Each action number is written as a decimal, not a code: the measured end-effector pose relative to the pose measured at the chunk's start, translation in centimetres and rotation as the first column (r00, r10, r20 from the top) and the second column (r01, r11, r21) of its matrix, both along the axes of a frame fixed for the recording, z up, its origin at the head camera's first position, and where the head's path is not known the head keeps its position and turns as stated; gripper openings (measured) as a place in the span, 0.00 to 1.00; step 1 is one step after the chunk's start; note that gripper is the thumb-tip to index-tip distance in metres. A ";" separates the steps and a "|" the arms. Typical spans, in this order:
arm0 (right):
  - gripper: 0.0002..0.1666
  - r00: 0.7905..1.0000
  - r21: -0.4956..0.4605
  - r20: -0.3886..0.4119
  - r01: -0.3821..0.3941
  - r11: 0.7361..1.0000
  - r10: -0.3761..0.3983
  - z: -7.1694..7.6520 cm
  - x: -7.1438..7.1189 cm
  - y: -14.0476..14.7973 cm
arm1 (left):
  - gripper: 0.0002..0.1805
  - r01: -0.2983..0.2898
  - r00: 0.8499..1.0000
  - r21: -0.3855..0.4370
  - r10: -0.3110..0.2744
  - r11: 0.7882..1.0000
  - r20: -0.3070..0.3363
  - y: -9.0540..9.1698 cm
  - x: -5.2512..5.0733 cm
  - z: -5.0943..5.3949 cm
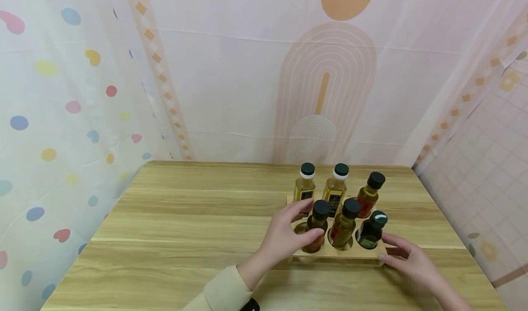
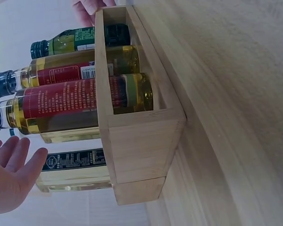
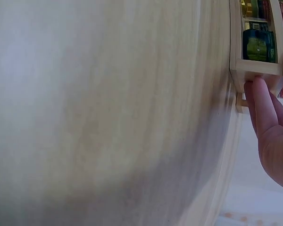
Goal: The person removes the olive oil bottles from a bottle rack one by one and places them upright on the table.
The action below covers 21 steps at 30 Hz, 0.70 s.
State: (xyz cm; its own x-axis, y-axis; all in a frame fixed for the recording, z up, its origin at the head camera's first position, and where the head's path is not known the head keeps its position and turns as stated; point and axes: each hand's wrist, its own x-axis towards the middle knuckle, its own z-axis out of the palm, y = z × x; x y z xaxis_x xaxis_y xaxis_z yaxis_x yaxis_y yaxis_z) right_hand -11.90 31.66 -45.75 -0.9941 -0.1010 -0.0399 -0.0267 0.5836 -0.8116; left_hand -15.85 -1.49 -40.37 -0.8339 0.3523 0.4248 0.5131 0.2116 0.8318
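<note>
A wooden rack point(image 1: 338, 254) point(image 2: 141, 150) point(image 3: 259, 67) holds several bottles in two rows. My left hand point(image 1: 284, 235) point(image 2: 12, 181) has its fingers spread beside the black-capped, red-labelled front-left bottle point(image 1: 314, 241) point(image 2: 61, 99); a gap shows between them in the left wrist view. Extended fingers of my right hand point(image 1: 416, 265) point(image 3: 276, 136) touch the rack's right end. At front centre stands another red-labelled bottle point(image 1: 340, 232), and beside it a small dark green bottle point(image 1: 368, 235). Behind are two square bottles with white collars point(image 1: 304, 190) point(image 1: 333, 194) and a black-capped bottle point(image 1: 366, 202).
The wooden table point(image 1: 173, 228) extends left of the rack and in front of it. A patterned cloth point(image 1: 231, 86) hangs behind the table, with a dotted cloth point(image 1: 49, 118) at the left and a checked one point(image 1: 486, 164) at the right.
</note>
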 end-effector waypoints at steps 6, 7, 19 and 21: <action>0.35 1.000 -0.049 0.003 -0.010 0.999 0.011 0.1 -0.1 0.1 | 0.33 0.018 0.999 0.054 -0.021 0.998 0.041 0.3 0.0 0.4; 0.35 1.000 -0.058 0.001 -0.014 0.998 0.014 0.0 -0.1 0.1 | 0.32 0.020 0.999 0.061 -0.022 0.998 0.040 0.4 0.0 0.4; 0.37 0.998 -0.139 0.019 -0.056 0.989 0.059 -0.2 -0.3 0.6 | 0.26 0.004 0.997 0.132 -0.014 0.991 0.073 0.9 -0.3 0.8; 0.37 0.997 -0.159 0.016 -0.066 0.985 0.069 -0.3 -0.3 0.6 | 0.26 -0.001 0.996 0.138 -0.011 0.990 0.084 0.9 -0.3 0.9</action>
State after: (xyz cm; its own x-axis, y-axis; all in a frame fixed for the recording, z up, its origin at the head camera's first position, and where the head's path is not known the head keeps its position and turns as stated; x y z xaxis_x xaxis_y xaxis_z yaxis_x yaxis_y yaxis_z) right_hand -12.23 32.30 -46.03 -0.9839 -0.1745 -0.0394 -0.0432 0.4455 -0.8942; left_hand -16.12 -0.59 -39.47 -0.8673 0.2997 0.3975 0.4403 0.0891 0.8934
